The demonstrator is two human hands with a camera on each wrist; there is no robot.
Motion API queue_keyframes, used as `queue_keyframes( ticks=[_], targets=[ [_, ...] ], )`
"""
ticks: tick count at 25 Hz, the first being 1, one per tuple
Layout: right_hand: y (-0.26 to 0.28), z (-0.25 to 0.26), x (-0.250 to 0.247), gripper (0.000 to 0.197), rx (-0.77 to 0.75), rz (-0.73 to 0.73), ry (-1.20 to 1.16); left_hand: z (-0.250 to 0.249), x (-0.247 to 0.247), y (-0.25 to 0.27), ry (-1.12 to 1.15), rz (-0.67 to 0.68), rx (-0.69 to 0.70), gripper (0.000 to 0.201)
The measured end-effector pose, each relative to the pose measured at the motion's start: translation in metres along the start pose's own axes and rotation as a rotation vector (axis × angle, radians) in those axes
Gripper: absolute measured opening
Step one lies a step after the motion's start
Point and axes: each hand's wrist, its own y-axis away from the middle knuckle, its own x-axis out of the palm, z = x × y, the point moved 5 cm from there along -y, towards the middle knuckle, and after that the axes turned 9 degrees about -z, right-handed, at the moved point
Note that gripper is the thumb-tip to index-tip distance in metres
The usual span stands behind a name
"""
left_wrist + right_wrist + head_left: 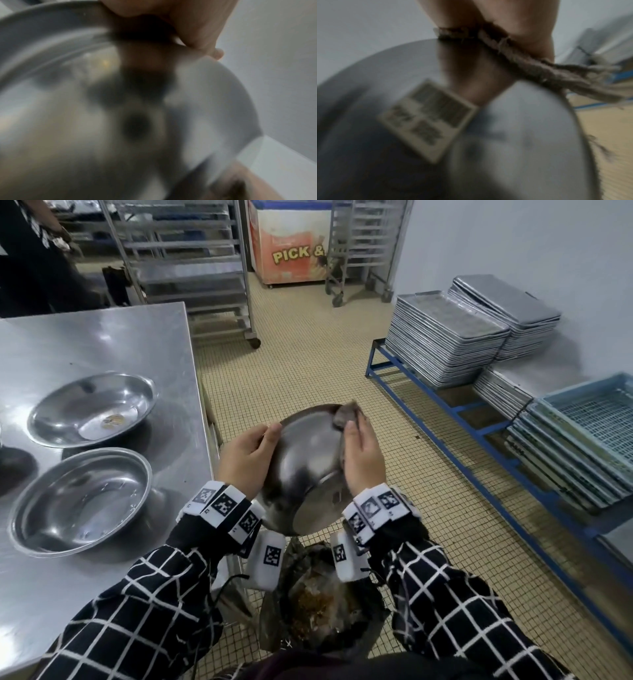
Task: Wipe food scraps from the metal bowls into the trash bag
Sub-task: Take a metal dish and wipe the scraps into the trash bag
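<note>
A metal bowl (305,470) is tipped up on edge above the dark trash bag (325,611), its underside turned to me. My left hand (246,453) grips its left rim, thumb over the edge. My right hand (363,453) holds a grey-brown rag (346,414) over the bowl's upper right rim. The right wrist view shows the frayed rag (539,67) pinched against the bowl's outside (513,135), near a label sticker (428,119). The left wrist view is a blur of the bowl (85,121) and my fingers (197,27). The bowl's inside is hidden.
Two more metal bowls sit on the steel table (102,337) at my left, the far bowl (92,409) with a scrap in it, the near bowl (82,501) bare. Stacked trays (445,347) and blue crates (589,440) line a low rack on the right. Tiled floor lies between.
</note>
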Motion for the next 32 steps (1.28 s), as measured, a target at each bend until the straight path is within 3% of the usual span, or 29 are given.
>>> queue_keyframes(
  ticks=[2, 5, 9, 13, 15, 18, 21, 23, 27, 30, 32],
  targets=[
    [-0.004, -0.034, -0.006, 0.039, 0.26, 0.057, -0.285, 0.013, 0.001, -0.004, -0.006, -0.007, -0.047, 0.045],
    [0.0, -0.065, -0.021, 0.036, 0.377, 0.113, -0.259, 0.028, 0.003, -0.005, 0.062, 0.004, -0.116, 0.034],
    [-0.002, -0.066, -0.04, 0.027, 0.273, 0.103, -0.144, 0.041, 0.006, 0.003, 0.102, 0.024, -0.131, 0.023],
    [-0.009, -0.063, -0.041, 0.016, 0.159, -0.002, -0.138, 0.055, 0.014, 0.004, 0.014, 0.149, -0.118, 0.02],
    [-0.014, -0.054, -0.037, 0.013, 0.026, -0.044, -0.004, 0.052, 0.019, 0.008, 0.011, 0.219, -0.114, 0.022],
    [-0.012, -0.028, -0.026, 0.015, -0.164, 0.001, 0.234, 0.032, 0.026, 0.011, -0.072, 0.272, 0.0, 0.027],
    [-0.003, -0.009, -0.012, 0.023, -0.33, 0.073, 0.396, 0.016, 0.03, 0.008, -0.167, 0.242, 0.138, 0.013],
    [0.001, -0.005, -0.007, 0.024, -0.347, 0.064, 0.332, 0.016, 0.028, 0.005, -0.199, 0.195, 0.158, 0.021],
    [0.024, 0.001, -0.006, 0.027, -0.45, -0.092, 0.083, 0.024, 0.019, 0.002, -0.186, 0.068, 0.041, 0.027],
    [0.052, 0.003, 0.017, 0.044, -0.613, 0.012, 0.292, 0.021, 0.016, 0.001, -0.151, 0.047, 0.014, 0.032],
    [0.045, 0.002, 0.017, 0.048, -0.556, -0.04, 0.314, 0.016, 0.013, 0.002, -0.122, 0.04, -0.006, 0.035]
  ],
)
